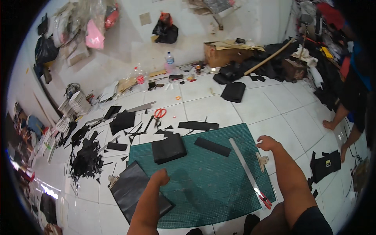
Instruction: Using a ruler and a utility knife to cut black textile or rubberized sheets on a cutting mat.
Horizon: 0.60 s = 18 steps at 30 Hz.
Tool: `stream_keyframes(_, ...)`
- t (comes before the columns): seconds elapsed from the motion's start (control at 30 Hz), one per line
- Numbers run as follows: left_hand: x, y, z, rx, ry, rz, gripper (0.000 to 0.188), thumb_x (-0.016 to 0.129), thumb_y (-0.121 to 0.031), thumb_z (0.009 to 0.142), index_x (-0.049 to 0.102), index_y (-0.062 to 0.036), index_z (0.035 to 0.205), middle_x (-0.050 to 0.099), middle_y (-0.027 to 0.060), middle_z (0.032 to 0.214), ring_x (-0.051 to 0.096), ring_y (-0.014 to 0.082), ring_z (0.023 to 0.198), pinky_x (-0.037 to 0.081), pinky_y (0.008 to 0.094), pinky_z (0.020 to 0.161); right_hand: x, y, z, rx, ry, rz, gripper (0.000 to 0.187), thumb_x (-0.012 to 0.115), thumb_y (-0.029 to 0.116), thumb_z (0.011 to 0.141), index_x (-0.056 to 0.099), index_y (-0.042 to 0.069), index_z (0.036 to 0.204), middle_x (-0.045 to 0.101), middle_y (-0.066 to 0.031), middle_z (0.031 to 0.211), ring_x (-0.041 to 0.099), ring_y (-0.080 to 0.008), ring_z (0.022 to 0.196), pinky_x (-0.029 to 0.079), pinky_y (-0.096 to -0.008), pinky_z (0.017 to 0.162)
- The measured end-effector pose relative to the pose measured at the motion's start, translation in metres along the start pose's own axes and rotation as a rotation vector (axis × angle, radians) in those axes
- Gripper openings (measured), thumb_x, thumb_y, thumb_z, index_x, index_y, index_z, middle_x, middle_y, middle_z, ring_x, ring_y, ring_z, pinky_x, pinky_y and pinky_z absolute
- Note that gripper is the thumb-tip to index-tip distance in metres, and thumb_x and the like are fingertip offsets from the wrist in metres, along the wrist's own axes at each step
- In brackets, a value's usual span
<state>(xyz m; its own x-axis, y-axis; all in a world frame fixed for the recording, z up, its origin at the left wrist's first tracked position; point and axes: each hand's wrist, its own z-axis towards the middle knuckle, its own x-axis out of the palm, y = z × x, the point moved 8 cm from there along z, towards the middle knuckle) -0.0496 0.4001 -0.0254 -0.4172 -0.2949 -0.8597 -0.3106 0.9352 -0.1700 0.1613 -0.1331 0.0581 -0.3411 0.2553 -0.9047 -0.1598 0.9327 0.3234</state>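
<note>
My left hand (159, 178) is closed in a fist above the green cutting mat (203, 176), beside a large black sheet (131, 188). Whatever it may hold is hidden. At the mat's right edge hovers my right hand (268, 143), empty, its fingers loosely bent and apart. Just below it a bulldog clip (263, 161) sits on the mat's edge. A steel ruler (243, 162) lies on the right of the mat, with a red utility knife (265, 199) at its near end. Farther back on the mat rest a folded black piece (169, 149) and a black strip (212, 147).
Red-handled scissors (159, 113) and a heap of black scraps (86, 158) lie on the tiled floor. Another clip (112, 180) is by the black sheet. A cardboard box (223, 55) stands against the wall. At right, another person's foot (329, 124) is near a black pouch (326, 165).
</note>
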Motion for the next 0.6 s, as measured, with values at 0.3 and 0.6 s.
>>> stream_keyframes(0.3, 0.002, -0.051, 0.014, 0.200, -0.072, -0.132, 0.028, 0.057, -0.026, 0.082, 0.061, -0.0044, 0.099, 0.065, 0.0216, 0.099, 0.061, 0.0405, 0.098, 0.048, 0.0474, 0.083, 0.036, 0.012, 0.018, 0.083, 0.140, 0.052, 0.048, 0.066, 0.037, 0.084, 0.059, 0.006, 0.120, 0.062, -0.0157, 0.120, 0.057, -0.0317, 0.113, 0.046, -0.0410, 0.097)
stream_keyframes(0.6, -0.009, 0.029, -0.006, 0.055, 0.096, 0.074, 0.038, 0.050, -0.035, 0.088, 0.063, -0.0011, 0.101, 0.064, 0.0240, 0.105, 0.061, 0.0407, 0.100, 0.047, 0.0472, 0.087, 0.025, -0.053, 0.032, 0.203, 0.036, 0.432, 0.049, 0.067, 0.041, 0.083, 0.062, 0.005, 0.116, 0.063, -0.0186, 0.116, 0.058, -0.0332, 0.112, 0.047, -0.0403, 0.095)
